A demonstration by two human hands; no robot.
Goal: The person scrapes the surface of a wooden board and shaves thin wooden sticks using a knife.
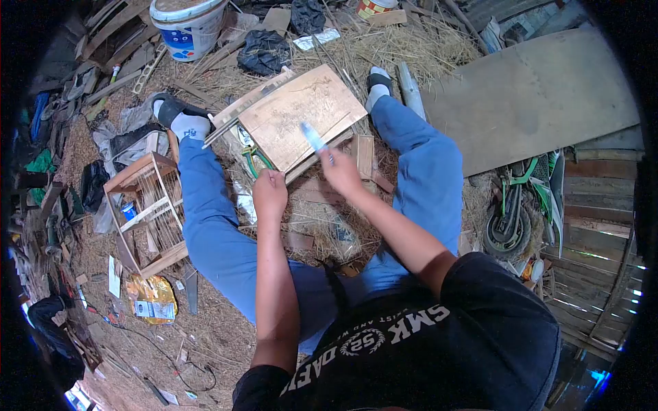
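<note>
Between my legs lies a flat light-wood board [296, 113], its upper face marked with dark specks. My right hand [340, 172] is closed around the handle of a knife [312, 135]; its pale, slightly blurred blade points up over the near part of the board. Just off the board's near left corner, my left hand [270, 192] is closed with the fingertips pinched together. Whatever sits in that pinch is too small to make out. A green-handled tool [258, 156] lies beside the board, close to the left fingertips. Thin wooden strips [221, 129] rest along the board's left side.
A wooden frame with thin bars [145, 212] stands by my left leg. Behind the board are a white bucket [188, 31] and black plastic bags [264, 52]. A large plywood sheet [528, 96] lies right, near a green motorbike [514, 205]. Straw and scraps cover the ground.
</note>
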